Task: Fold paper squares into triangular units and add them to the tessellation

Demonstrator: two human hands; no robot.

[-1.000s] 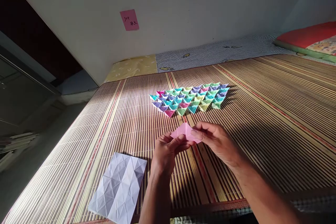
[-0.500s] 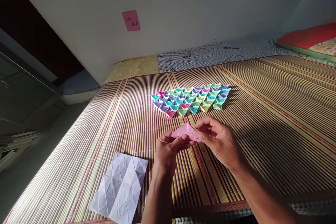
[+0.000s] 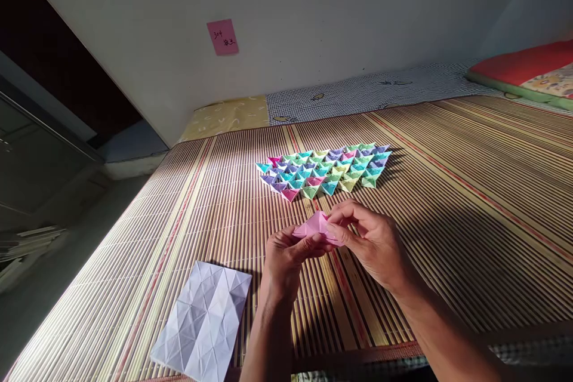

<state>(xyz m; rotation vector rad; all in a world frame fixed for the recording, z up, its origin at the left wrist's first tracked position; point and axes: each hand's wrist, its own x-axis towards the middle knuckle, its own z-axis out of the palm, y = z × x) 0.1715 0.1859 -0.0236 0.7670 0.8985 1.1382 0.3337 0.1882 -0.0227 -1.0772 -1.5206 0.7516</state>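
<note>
A piece of folded pink paper (image 3: 313,225) with sharp creases is held above the mat, between both hands. My left hand (image 3: 289,253) pinches its left part, thumb on top and fingers underneath. At its right side my right hand (image 3: 364,236) grips the paper between thumb and forefinger, and part of it is hidden there. Just beyond the hands stand several rows of small folded paper boats (image 3: 329,170) in green, turquoise, purple, yellow and pink. To the left of my left forearm lies a creased white paper sheet (image 3: 203,319).
A striped bamboo mat (image 3: 147,239) covers the bed. Behind it runs a checked cloth (image 3: 353,91), with a red folded quilt (image 3: 514,65) at the far right. A pink note (image 3: 222,37) is stuck on the wall. The bed drops to the floor on the left.
My right fingers have closed in on the upper right of the pink paper, whose upper right edge now bends up. My left hand keeps its hold.
</note>
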